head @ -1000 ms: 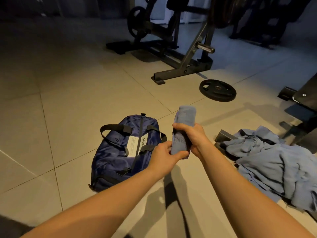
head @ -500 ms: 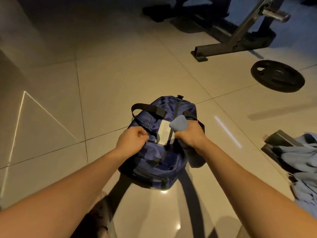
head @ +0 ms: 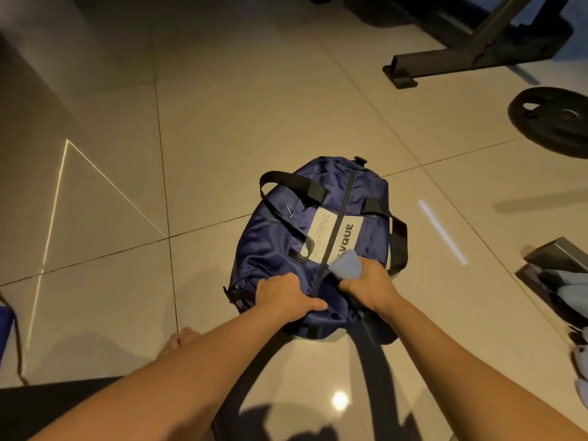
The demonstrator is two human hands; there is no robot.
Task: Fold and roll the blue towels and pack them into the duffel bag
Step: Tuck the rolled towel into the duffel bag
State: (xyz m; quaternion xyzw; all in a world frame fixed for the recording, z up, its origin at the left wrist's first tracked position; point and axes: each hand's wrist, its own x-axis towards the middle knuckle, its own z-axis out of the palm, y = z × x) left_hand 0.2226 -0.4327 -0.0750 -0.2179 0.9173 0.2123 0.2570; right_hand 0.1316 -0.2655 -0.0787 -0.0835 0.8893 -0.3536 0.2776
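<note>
Gripping rolled blue towel [head: 346,268], right hand [head: 369,286] fingers clamped; towel lower end hidden. Left hand [head: 283,296] presses navy duffel bag [head: 280,246] on tiled floor [head: 222,122], fingertips hidden. Remaining towels [head: 572,297] cut off at right edge.

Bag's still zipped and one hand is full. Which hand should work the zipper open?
Left, probably. The left hand rests bare on the near end of the duffel bag, beside its closed zipper. The right hand is wrapped around the rolled towel, so it is occupied.
</note>
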